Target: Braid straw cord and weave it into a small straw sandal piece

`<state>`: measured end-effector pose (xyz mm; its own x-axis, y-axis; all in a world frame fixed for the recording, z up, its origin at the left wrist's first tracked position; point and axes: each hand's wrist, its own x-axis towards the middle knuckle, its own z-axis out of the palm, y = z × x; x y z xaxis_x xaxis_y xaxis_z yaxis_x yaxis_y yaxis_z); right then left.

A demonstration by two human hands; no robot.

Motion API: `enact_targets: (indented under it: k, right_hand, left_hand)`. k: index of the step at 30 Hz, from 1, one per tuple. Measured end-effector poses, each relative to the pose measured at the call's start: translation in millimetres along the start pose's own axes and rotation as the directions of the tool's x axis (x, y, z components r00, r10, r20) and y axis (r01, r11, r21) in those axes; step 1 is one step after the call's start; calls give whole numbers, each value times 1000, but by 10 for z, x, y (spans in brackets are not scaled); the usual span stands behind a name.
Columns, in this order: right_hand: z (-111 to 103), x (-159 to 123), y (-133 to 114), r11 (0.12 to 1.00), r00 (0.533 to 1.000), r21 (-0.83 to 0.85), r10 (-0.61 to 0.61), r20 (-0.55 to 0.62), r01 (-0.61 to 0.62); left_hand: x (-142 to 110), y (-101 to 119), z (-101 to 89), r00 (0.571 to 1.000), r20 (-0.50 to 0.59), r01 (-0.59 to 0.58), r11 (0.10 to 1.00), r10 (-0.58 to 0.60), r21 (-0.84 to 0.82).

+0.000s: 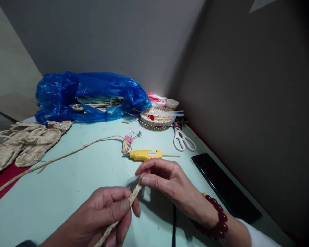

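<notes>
your left hand (110,214) pinches the braided cord (135,193) between thumb and fingers; the cord trails below that grip toward you. above it, your right hand (167,178) pinches the cord's upper end, just nearer you than the yellow glue gun (144,155).

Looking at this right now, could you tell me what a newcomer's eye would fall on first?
Probably the big, shiny blue plastic bag along the back of the table. Next, the bright yellow glue gun lying just beyond the hands, and the dark red bead bracelet on the right wrist.
</notes>
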<state>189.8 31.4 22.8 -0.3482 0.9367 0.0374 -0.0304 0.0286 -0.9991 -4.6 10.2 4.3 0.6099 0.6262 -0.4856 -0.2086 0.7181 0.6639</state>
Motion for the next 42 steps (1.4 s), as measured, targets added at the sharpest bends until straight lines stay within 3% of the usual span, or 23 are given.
enact_targets:
  k: [4,7,12,20,23,26,33,38,42]
  right_hand:
    - [-6,-19,-27,990,996,-136,-26,89,38]
    - [14,-56,-76,958,986,-253,-110,124,138]
    - [27,-91,-89,886,957,-362,-277,90,291]
    - [40,-116,-53,872,949,-395,-314,-1,288]
    - [62,-114,-27,881,954,-392,-297,-27,264]
    - [55,-94,0,936,982,-309,-186,-21,170]
    - [51,-111,-34,978,995,-207,-6,102,27]
    - [95,-129,-40,980,995,-182,-63,82,77]
    - [117,-100,-20,976,992,-174,-124,38,128]
  left_hand:
    - [-5,2,8,999,-17,-28,998,29,62]
    - [5,-16,-3,997,-50,-50,977,62,208]
    - [16,-10,-14,985,-73,-119,926,155,360]
    - [-24,13,16,979,-104,-112,889,175,445]
    - [-31,16,8,971,-121,-120,860,205,497]
    - [-22,33,-11,971,-108,-136,866,212,481]
    - [-15,47,-6,966,-34,-206,843,256,498]
    - [-51,70,55,924,-58,-290,792,378,536]
    - [-68,91,94,911,-71,-302,774,406,557]
